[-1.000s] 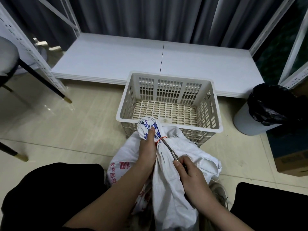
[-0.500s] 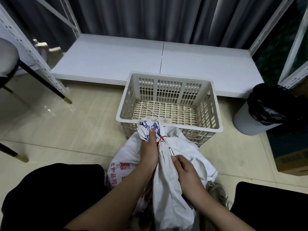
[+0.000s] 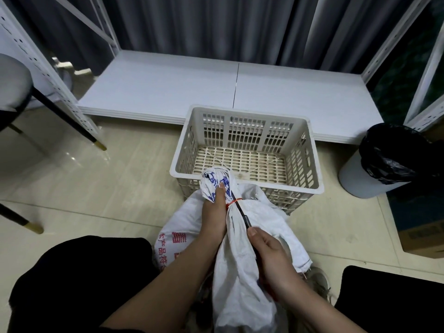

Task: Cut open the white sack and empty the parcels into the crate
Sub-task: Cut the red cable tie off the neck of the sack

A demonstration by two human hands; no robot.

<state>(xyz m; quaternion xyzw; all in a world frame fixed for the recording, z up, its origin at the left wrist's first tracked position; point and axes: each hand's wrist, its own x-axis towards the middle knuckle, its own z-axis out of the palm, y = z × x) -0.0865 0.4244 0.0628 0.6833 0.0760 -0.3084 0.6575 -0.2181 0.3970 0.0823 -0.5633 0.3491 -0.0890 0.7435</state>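
Glossy beige tile floor (image 3: 108, 188) all over, grey curtain (image 3: 216, 27) across the 12 o'clock wall, low white platform (image 3: 168, 90) running under it. White slotted crate (image 3: 314, 174) parked dead center just past the sack, open side up, nothing visible on its slotted bottom. Bin with black liner (image 3: 389, 159) off at 3 o'clock, cardboard box (image 3: 425, 236) just below that at around 4. Chair leg with gold tip (image 3: 69, 121) slanting in at 9 to 10 o'clock, white perforated rack upright (image 3: 48, 73) beside it.

White sack (image 3: 240, 272) standing up between the knees at 6 o'clock, leaning against the crate's near wall, neck bunched and cinched with a thin red tie (image 3: 232, 202). Blue print on the gathered top, red print on the side at 7 o'clock. Still tied shut, no parcels showing anywhere.

Left hand (image 3: 213, 212) wrapped tight round the neck right at the tie, thumb pointing up along the bunched top. Right hand (image 3: 271, 255) closed in a fist round a dark-handled blade tool (image 3: 241, 212), thumb pressed on top of it. Blade running up from 5 toward 11 o'clock, tip reaching up to and past the red tie, pressed along the sack's neck. Can't tell if it's scissors or a knife. Can't tell if the tie is cut through.

Black trouser knees at 7 and 4 o'clock.
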